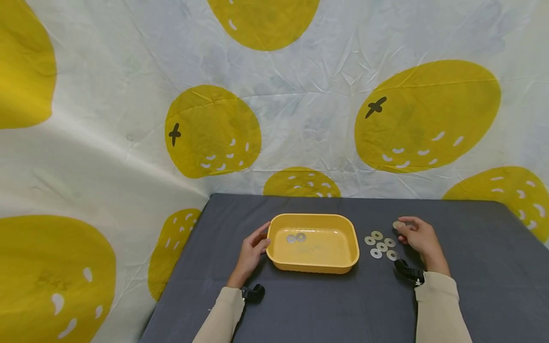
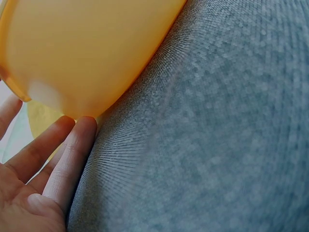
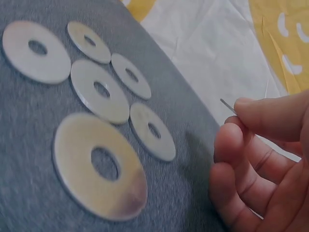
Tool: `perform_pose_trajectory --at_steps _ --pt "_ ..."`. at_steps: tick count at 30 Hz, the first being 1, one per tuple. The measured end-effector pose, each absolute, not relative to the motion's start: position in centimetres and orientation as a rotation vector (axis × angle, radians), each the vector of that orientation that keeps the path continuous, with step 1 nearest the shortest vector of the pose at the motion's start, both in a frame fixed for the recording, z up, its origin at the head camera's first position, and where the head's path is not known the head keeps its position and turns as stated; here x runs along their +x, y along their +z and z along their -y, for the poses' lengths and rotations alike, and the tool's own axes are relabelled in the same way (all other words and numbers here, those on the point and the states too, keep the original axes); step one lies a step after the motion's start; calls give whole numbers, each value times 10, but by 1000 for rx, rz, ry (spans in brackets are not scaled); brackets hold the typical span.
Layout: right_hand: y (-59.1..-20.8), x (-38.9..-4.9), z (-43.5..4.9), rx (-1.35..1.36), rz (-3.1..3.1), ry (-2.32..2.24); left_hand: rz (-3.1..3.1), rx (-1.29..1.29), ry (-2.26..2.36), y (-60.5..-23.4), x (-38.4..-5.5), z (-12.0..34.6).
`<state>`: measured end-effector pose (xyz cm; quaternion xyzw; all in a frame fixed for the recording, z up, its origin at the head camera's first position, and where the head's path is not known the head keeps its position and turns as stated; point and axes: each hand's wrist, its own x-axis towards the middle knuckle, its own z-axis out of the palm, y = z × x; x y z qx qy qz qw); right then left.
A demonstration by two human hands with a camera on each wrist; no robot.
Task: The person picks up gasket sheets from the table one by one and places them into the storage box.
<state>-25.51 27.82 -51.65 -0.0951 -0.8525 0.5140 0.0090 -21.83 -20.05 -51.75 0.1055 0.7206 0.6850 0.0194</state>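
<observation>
A yellow plastic tray rests on the dark cloth, with two metal washers lying on its floor. My left hand is at the tray's left end; in the left wrist view its nearly straight fingers touch the outer wall. Right of the tray lies a group of several flat washers, each with a round centre hole. Just beyond them, my right hand pinches one washer between thumb and fingers. In the right wrist view that washer appears edge-on, raised off the cloth.
Dark grey cloth covers the table. Behind it and to the left hangs a white sheet with large yellow fruit prints. A black wrist camera sits on the left wrist, another camera on the right.
</observation>
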Motion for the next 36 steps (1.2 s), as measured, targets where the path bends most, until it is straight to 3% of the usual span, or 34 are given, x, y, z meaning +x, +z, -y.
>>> perform_pose_trajectory --at_steps 10,36 --pt "-505 -259 -262 -185 2532 1820 -2294 272 2131 -545 -230 203" --pt "-471 -261 -220 39 2539 1941 -2297 265 2147 -544 -231 201"
